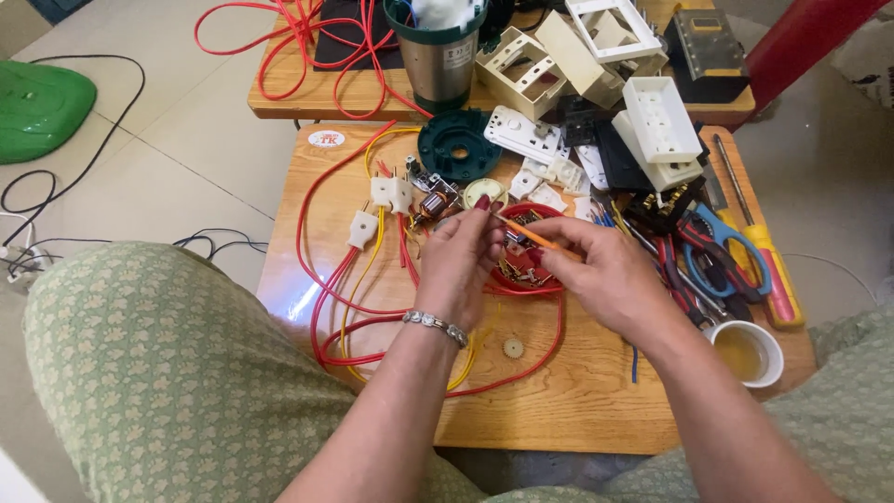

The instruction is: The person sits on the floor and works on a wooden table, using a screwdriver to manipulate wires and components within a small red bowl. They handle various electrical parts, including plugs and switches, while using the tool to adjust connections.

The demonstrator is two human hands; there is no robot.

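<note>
A person seated at a low wooden table (577,410) works with both bare hands above a small round red dish (533,279) filled with tiny metal parts. The left hand (461,265), wearing a silver link bracelet (435,326) at the wrist, is raised with its fingers pinched on a small part too tiny to make out. The right hand (601,270) grips a thin orange-handled screwdriver (526,233) between thumb and fingers, its tip pointing toward the left hand's fingertips. Both hands hover just over the dish, near the middle of the table. Loops of red and yellow wire (345,298) lie to the left, ending in white plastic plugs (377,205). Behind the hands sit a dark green round plastic disc (458,147) and several cream switch plates (559,65). To the right lie blue-handled scissors (736,247), a long yellow-and-red screwdriver (768,265) and a white cup of yellowish liquid (750,352).
</note>
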